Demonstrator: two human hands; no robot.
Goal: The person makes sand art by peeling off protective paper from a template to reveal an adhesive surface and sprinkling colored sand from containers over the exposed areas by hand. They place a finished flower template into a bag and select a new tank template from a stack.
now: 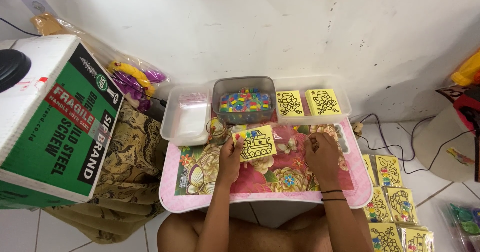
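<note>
Now left hand gripping a yellow square card with a black tank outline, right hand curled narrow, empty, on the flowered pink table, grey tub of coloured pieces beyond.

Desk: tub of beads at back centre.
Empty tub: left of beads.
Card tray: right of beads.
Cardboard box: left of desk.

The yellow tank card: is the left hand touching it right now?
Touching. The head view shows the left hand with fingertips overlapping the left edge of the yellow tank card, gripping it above the small floral table.
</note>
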